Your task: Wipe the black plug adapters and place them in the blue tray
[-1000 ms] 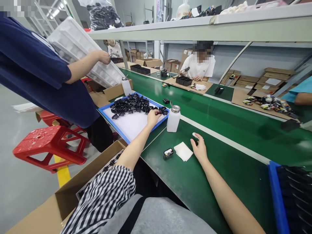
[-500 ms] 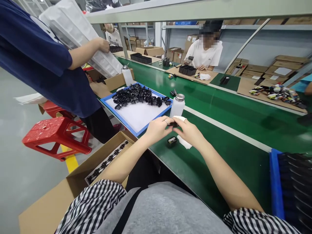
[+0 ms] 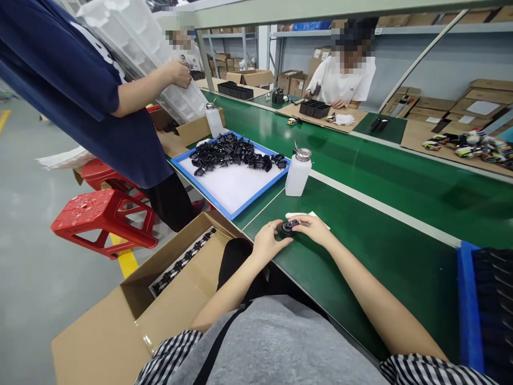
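A small black plastic charger housing [image 3: 288, 228] is between my two hands, low over the near edge of the green bench. My left hand [image 3: 267, 241] has its fingertips against the left side of the housing, with the thumb stretched along the near side. From the right, my right hand [image 3: 315, 229] pinches the housing's other end and upper face. A white cloth or paper [image 3: 320, 220] lies partly under the right fingers. Behind the hands stands a translucent white bottle [image 3: 297, 176] with a metal cap.
A blue-rimmed tray [image 3: 240, 209] holds many black plug parts. An open carton [image 3: 176, 305] sits by my left leg. At right is a blue bin [image 3: 468, 310] of black parts. A person in navy [image 3: 136, 133] holds white trays [image 3: 132, 43]; another person [image 3: 344, 80] works across the bench.
Both hands have come down toward me from near the bottle, and now hold the black housing at the bench. Their earlier dark piece is no longer separately visible. The view has shifted slightly.
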`<state>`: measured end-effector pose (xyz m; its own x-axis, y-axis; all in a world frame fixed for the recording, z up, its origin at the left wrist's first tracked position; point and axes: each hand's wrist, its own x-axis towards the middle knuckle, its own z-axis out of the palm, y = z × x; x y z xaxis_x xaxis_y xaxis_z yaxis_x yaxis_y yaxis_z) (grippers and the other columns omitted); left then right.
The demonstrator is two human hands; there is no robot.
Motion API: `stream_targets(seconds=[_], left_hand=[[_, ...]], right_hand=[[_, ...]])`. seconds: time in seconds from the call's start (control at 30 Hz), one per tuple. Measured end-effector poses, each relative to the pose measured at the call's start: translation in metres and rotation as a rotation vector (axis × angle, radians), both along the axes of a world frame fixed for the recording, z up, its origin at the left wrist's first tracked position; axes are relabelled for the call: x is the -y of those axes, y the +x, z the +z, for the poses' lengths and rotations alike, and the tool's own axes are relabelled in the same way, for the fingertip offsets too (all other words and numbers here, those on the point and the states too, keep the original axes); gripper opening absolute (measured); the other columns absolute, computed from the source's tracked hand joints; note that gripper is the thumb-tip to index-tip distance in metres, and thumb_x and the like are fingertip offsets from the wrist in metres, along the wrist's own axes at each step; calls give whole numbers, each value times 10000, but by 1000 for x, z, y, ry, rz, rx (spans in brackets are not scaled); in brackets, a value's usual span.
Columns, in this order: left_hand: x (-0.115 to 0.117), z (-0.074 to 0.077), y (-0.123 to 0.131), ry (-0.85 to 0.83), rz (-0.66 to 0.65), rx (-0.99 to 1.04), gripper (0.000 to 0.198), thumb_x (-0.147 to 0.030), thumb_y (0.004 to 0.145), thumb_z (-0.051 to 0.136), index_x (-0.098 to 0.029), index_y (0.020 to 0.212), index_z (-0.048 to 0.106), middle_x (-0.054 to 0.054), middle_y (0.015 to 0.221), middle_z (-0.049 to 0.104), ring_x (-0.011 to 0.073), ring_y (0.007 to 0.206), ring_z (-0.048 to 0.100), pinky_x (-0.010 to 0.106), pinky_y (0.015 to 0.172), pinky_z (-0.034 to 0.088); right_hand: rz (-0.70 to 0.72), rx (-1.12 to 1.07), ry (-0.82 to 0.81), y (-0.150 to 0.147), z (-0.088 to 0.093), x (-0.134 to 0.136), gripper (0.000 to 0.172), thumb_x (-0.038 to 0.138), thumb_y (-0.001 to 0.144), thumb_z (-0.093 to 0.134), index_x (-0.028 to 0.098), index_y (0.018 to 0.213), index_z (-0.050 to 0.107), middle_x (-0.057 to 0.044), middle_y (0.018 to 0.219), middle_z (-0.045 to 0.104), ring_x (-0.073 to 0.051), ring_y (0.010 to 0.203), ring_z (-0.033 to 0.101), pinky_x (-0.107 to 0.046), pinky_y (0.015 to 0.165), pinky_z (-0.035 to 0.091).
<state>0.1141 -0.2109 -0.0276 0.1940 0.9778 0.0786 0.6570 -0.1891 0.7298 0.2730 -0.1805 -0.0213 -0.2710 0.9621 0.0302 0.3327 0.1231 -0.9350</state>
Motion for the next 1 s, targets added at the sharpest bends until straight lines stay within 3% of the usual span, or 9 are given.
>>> stream_targets(seconds=[0.13,0.3,0.6,0.73,0.87,1.0], left_hand=[[0,1,4,19,39,15,306,-290,639,559,-212,932,515,-5,874,563,109,709,526,229,679,424],[-3,7,1,12,24,-6,301,-269,628,557,-215,922,528,-14,812,572,106,683,528,219,655,423],[-4,5,0,43,-9,-22,313,-253,647,530,-221,958,511,-16,928,570,100,712,524,221,709,418],[-3,6,1,88,-26,-100,293,-260,663,517,-201,949,525,8,939,575,124,784,520,236,744,407],[-4,13,1,83,-56,-219,292,-270,675,510,-202,957,533,26,983,568,154,876,505,253,758,398],[-12,28,0,16,-172,-358,324,-352,675,513,-229,974,540,34,943,584,184,852,524,266,695,413]], right_hand=[[4,-21,-15,-1,-2,-1,204,259,554,576,201,745,617,-29,885,616,-203,871,537,-370,813,398],[-33,15,53,-2,-3,2,194,262,570,571,203,749,619,-30,871,617,-199,872,534,-373,833,380],[-22,73,107,-4,-7,4,192,251,605,554,203,783,607,-31,907,605,-193,896,522,-363,839,367],[104,282,119,1,8,1,318,244,623,560,211,939,547,-29,982,576,-186,914,514,-337,812,378],[281,601,158,0,32,-6,226,216,617,587,231,840,552,9,853,609,-173,819,546,-282,703,404],[342,862,156,-9,47,-13,217,237,583,630,225,780,540,18,732,604,-173,707,556,-229,536,375]])
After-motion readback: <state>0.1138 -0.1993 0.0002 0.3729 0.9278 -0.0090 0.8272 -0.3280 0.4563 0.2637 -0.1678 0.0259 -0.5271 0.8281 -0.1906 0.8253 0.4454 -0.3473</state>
